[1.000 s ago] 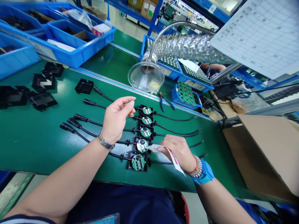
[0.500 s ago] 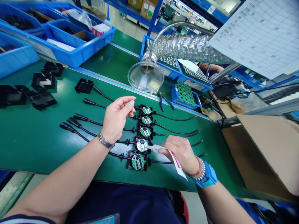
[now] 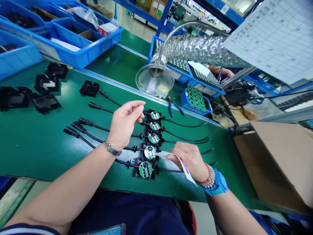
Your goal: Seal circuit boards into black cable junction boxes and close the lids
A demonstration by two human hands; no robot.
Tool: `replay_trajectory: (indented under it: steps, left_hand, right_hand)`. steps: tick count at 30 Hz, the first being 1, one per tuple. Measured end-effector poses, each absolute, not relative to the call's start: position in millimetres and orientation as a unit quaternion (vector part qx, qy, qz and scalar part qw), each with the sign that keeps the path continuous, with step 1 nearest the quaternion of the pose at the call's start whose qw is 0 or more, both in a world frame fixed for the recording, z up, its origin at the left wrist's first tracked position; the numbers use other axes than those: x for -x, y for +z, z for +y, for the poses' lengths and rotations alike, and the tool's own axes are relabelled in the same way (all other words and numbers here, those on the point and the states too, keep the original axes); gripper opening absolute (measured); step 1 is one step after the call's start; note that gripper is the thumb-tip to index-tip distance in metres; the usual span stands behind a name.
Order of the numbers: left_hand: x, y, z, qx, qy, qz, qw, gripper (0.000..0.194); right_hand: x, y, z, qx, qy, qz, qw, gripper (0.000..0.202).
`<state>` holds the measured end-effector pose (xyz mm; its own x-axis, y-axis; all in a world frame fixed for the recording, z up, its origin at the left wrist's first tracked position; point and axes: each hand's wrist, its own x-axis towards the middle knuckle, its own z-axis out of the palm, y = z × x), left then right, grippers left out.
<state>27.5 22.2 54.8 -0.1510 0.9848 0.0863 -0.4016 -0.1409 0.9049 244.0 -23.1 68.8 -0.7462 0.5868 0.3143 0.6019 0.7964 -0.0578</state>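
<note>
Several black housings with round green circuit boards [image 3: 145, 169] stand in a column on the green table [image 3: 97, 178], black cables running out on both sides. My right hand [image 3: 189, 160] is wrapped round a white tube with red print [image 3: 184, 168]; its nozzle meets the whitish board [image 3: 150, 152], second from the front. Above the cables left of the column hovers my left hand [image 3: 126, 124], fingers curled, thumb against the fingertips. Whether anything small is in that pinch cannot be made out.
Empty black housings [image 3: 45, 101] lie at the left below blue bins [image 3: 80, 58]. A clear extraction hood [image 3: 155, 80] hangs behind the boards, near blue-handled pliers [image 3: 170, 107]. An open cardboard box [image 3: 276, 163] stands right. At the back, another person's hand [image 3: 227, 72] shows.
The whole view has shifted slightly. Both hands keep nearly the same pose, and the nozzle remains at the same board.
</note>
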Motion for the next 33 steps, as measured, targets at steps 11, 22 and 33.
replay_trajectory:
  steps: [11,22,33]
  left_hand:
    - [-27.4,54.5,21.4,-0.387,0.649,0.389,0.528,0.015]
    - [-27.9,54.5,20.3,-0.387,0.647,0.384,0.533,0.014]
    - [-28.2,57.5,19.7,-0.385,0.641,0.391,0.536,0.015]
  right_hand:
    - [-243.8,66.8,-22.2,0.314,-0.021,-0.936,0.155,0.047]
    - [-244.8,66.0,-22.0,0.321,-0.023,-0.935,0.152,0.047]
    - [-233.0,68.3,-15.6,0.315,-0.020,-0.929,0.192,0.045]
